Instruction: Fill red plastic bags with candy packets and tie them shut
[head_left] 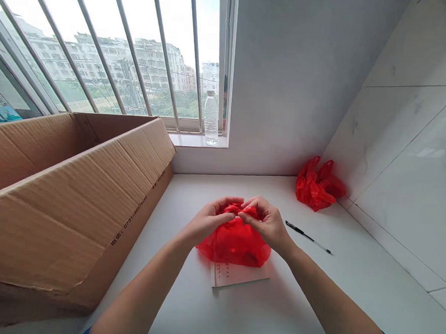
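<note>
A red plastic bag is bunched at its top between both hands, above the middle of the white tabletop. On the left side of its gathered top, my left hand pinches the plastic between thumb and fingers. From the right, my right hand grips the same gathered part, its thumb close to the left one. What the bag holds, if anything, cannot be made out. Partly covered by the bag, a notepad or booklet with handwriting lies below it on the table.
A large open cardboard box takes up the left side. Right of the hands lies a black pen. Another red plastic bag sits in the back right corner by the tiled wall. A clear plastic bottle stands on the barred window's sill.
</note>
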### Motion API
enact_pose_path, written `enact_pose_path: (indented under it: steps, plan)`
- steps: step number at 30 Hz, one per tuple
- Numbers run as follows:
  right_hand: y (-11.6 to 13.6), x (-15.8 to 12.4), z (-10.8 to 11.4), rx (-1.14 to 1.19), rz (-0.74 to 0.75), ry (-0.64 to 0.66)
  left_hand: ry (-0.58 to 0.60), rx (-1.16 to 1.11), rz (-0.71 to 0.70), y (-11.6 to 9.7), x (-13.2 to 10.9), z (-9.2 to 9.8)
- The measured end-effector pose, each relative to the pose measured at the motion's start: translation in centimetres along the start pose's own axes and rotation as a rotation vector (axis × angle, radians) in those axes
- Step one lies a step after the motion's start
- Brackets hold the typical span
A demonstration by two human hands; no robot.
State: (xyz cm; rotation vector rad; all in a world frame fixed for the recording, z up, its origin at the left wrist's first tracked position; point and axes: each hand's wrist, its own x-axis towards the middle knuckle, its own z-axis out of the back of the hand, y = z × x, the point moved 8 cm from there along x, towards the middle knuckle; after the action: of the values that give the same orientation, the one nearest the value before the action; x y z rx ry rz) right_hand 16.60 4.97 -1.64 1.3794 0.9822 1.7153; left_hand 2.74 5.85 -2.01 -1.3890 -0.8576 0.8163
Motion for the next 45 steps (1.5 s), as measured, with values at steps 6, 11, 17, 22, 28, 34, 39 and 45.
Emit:
enact_pose_path:
  steps: [6, 11, 17, 22, 28, 34, 39, 45]
  plan:
    - [5.3, -2.6, -1.3, -0.453, 0.264, 0.314, -0.464, 0.103, -0.177, 0.4, 0.5, 6.5]
    - [5.8, -4.4, -0.9, -0.439, 0.063, 0.628, -0.651, 0.302, -0.21, 1.5, 0.4, 10.9]
    - [0.8, -3.1, 2.5, -0.477, -0.148, 0.486, -0.282, 0.599, 0.09, 2.7, -1.9, 8.8]
    - [-3.8, -5.3, -3.2, -0.742, -0.038, 0.596, -0.095, 1.055, -0.214, 2.0, -3.7, 2.0]
    - [-7.6, -6.5, -6.0, -0.897, 0.155, 0.377, -0.088, 1.135, -0.242, 6.3, -4.0, 0.5]
    - [-10.9, -7.5, -6.1, -0.953, 0.25, 0.36, -0.103, 1.16, -0.203, 8.7, -4.7, 1.2]
    - [-12.3, -8.5, -6.6, -0.942, 0.252, 0.322, -0.115, 1.11, -0.18, 9.8, -4.6, 1.2]
    - [-11.7, -8.1, -6.2, -0.878, 0.24, 0.324, -0.132, 1.056, -0.183, 9.5, -5.1, 1.0]
